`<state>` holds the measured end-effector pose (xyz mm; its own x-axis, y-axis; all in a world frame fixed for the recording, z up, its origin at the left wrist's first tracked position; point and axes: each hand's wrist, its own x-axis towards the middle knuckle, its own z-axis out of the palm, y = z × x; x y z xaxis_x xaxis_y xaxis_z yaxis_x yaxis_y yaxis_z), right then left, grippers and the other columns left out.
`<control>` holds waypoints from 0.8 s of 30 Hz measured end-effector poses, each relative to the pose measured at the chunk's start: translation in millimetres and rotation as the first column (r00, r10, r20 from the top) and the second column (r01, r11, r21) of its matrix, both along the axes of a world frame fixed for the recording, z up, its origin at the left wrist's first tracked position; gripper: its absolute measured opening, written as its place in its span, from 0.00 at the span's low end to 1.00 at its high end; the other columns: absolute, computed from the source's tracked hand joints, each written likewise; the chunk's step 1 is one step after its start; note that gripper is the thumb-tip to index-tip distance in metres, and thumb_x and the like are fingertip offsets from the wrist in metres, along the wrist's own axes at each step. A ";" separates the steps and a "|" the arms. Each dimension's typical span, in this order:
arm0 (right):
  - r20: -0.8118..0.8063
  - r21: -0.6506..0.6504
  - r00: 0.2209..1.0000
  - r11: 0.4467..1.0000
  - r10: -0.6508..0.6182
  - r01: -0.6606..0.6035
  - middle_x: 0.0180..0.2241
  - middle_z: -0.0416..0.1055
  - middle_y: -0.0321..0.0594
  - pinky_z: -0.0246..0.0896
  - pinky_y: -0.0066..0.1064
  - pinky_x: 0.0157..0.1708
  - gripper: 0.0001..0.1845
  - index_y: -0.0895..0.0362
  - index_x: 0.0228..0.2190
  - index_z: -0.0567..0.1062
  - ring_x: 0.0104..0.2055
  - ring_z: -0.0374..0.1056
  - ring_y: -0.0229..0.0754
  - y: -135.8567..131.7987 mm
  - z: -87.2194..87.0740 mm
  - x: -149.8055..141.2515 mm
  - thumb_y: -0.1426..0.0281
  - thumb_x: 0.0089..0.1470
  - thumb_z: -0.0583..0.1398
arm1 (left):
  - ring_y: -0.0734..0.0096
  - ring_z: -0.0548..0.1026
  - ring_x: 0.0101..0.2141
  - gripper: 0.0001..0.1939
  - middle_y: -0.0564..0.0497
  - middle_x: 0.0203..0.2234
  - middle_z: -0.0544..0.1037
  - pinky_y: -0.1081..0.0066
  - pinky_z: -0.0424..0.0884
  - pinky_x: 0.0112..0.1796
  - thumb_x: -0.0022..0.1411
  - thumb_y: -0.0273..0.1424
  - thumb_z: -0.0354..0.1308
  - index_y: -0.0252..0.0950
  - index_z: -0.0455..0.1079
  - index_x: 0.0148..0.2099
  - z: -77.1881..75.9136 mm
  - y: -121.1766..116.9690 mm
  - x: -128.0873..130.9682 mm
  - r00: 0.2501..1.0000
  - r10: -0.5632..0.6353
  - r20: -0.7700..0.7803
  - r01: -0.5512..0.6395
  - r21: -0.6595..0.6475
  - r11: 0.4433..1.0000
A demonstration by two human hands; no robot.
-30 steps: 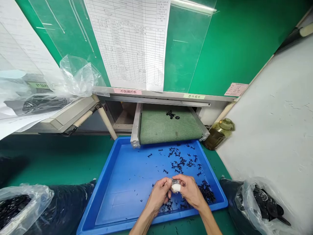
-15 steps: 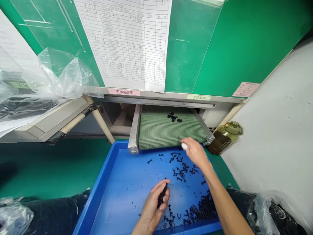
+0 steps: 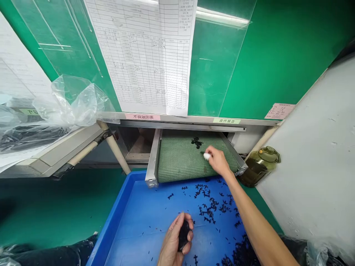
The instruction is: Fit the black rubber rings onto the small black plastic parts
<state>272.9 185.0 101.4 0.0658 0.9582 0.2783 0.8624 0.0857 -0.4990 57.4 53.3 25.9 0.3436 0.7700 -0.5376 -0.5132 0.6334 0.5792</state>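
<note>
My left hand (image 3: 175,242) is curled over the blue tray (image 3: 126,218), its fingers wrapped round a stack of small black plastic parts (image 3: 183,235). My right hand (image 3: 217,160) reaches out over the green conveyor belt (image 3: 177,159), a white-taped fingertip pointing at a cluster of small black parts (image 3: 196,142) on the belt. The fingers are drawn together just short of the cluster, and I see nothing held in them. Several small black bits (image 3: 209,207) lie scattered across the tray's right side.
A printed sheet (image 3: 144,55) hangs on the green back wall above the belt. A brown-tinted bottle (image 3: 259,165) stands right of the belt beside a white wall. Clear plastic bags (image 3: 69,103) lie on a shelf at the left. A dark bag (image 3: 50,255) sits at the lower left.
My hands have come apart. The right hand went from the tray up onto the belt toward the black cluster. The left hand stayed low with the black parts. The view tilted down a little.
</note>
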 end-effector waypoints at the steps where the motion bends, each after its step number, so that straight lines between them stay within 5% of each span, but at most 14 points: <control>1: 0.014 0.004 0.995 0.995 0.099 -0.099 0.30 0.69 0.34 0.54 0.25 0.32 0.10 0.54 0.31 0.70 0.32 0.63 0.36 -20.2 -2.5 -12.2 0.77 0.51 0.51 | 0.83 0.61 0.17 0.18 0.55 0.23 0.69 0.83 0.50 0.12 0.51 0.44 0.64 0.35 0.69 0.37 4.2 6.4 1.3 1.000 -0.002 -0.026 0.003 0.051 0.999; 4: 0.077 0.014 0.910 0.912 0.407 -0.409 0.31 0.68 0.35 0.54 0.26 0.36 0.11 0.54 0.29 0.69 0.34 0.61 0.37 -74.2 -16.2 -46.7 0.79 0.53 0.50 | 0.81 0.62 0.18 0.21 0.54 0.21 0.69 0.81 0.51 0.14 0.53 0.49 0.60 0.35 0.67 0.38 15.1 28.3 7.4 0.994 -0.012 -0.113 0.035 0.203 0.979; 8: 0.033 -0.004 0.891 0.892 0.452 -0.452 0.32 0.66 0.37 0.56 0.28 0.35 0.16 0.54 0.34 0.67 0.34 0.60 0.39 -107.2 -30.0 -61.5 0.82 0.52 0.46 | 0.81 0.59 0.16 0.20 0.56 0.17 0.67 0.81 0.47 0.13 0.54 0.48 0.58 0.35 0.65 0.35 17.7 49.6 14.6 0.980 -0.069 -0.185 0.130 0.340 0.931; 11: -0.140 -0.040 0.907 0.913 0.398 -0.407 0.38 0.66 0.37 0.57 0.27 0.37 0.15 0.53 0.34 0.68 0.37 0.62 0.37 -107.4 -30.1 -54.9 0.82 0.51 0.48 | 0.82 0.56 0.14 0.16 0.58 0.16 0.66 0.80 0.46 0.13 0.55 0.44 0.57 0.35 0.65 0.36 16.1 54.6 16.8 0.958 -0.124 -0.258 0.221 0.388 0.895; 15: -0.281 -0.053 0.914 0.947 0.292 -0.318 0.31 0.65 0.33 0.55 0.27 0.33 0.06 0.53 0.33 0.66 0.31 0.61 0.36 -100.3 -25.4 -47.8 0.75 0.54 0.51 | 0.82 0.57 0.14 0.15 0.58 0.16 0.67 0.80 0.49 0.14 0.57 0.43 0.55 0.36 0.64 0.37 22.3 57.2 17.3 0.918 -0.204 -0.339 0.351 0.460 0.816; 21: -0.307 -0.042 0.885 0.924 0.349 -0.380 0.28 0.68 0.32 0.53 0.27 0.30 0.08 0.54 0.36 0.71 0.29 0.61 0.35 -90.5 -15.1 -47.3 0.73 0.54 0.53 | 0.81 0.57 0.14 0.16 0.60 0.15 0.65 0.80 0.49 0.15 0.59 0.45 0.53 0.38 0.59 0.40 31.8 67.0 18.5 0.950 -0.203 -0.238 0.297 0.481 0.825; 24: -0.370 -0.016 0.861 0.924 0.350 -0.382 0.24 0.70 0.32 0.53 0.26 0.28 0.09 0.55 0.33 0.72 0.27 0.62 0.34 -85.4 -14.5 -51.9 0.74 0.54 0.52 | 0.82 0.58 0.15 0.17 0.60 0.18 0.67 0.80 0.51 0.15 0.59 0.45 0.53 0.38 0.58 0.40 30.2 71.6 16.7 0.946 -0.213 -0.243 0.314 0.537 0.783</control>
